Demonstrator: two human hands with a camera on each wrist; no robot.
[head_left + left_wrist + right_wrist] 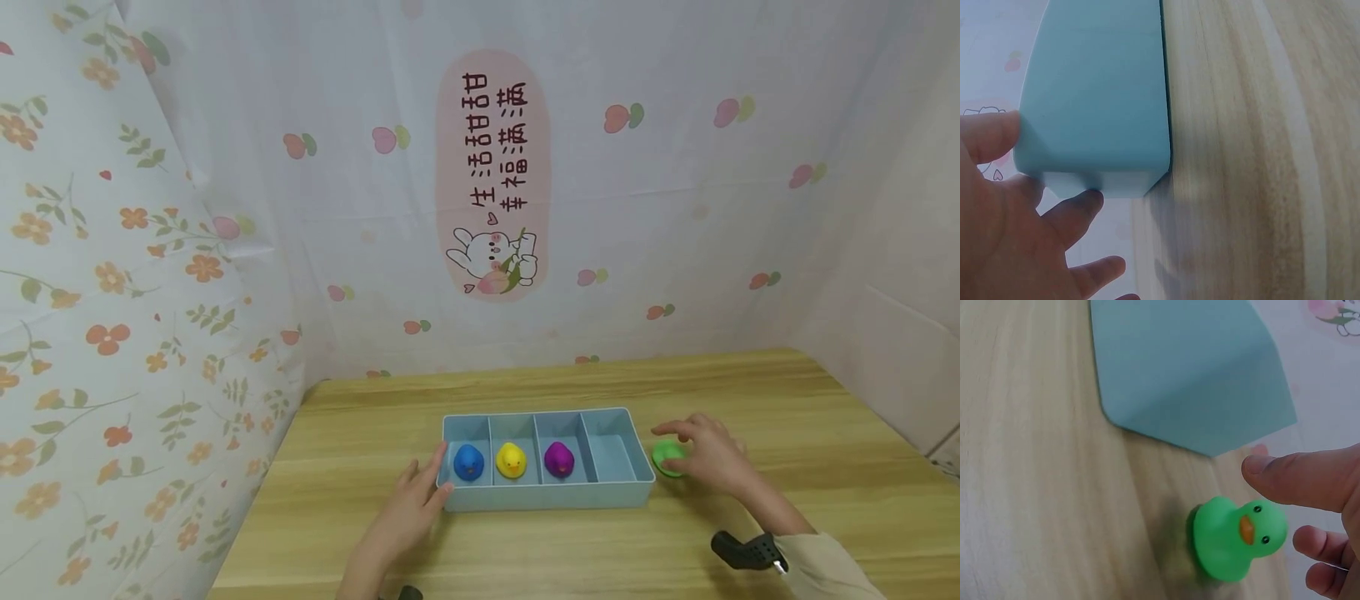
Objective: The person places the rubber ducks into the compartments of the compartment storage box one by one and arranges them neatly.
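Observation:
A light blue divided box (543, 497) rests on the table with its long side toward me. In its compartments, from the left, sit a blue rubber duck (468, 462), a yellow rubber duck (512, 460) and a purple rubber duck (559, 459); the rightmost compartment has no duck. My left hand (408, 504) touches the box's left end, its thumb by the rim and its fingers loosely extended along the end wall. To the right of the box, a green rubber duck (1225, 540) stands on the table. Around it my right hand (712, 454) hovers with thumb and fingers spread apart.
The wood-grain table (570, 550) runs back to a patterned cloth (675, 208) hanging behind it. Another flowered cloth (150, 375) hangs on the left. A black wrist mount (746, 552) sits by the right sleeve (825, 567).

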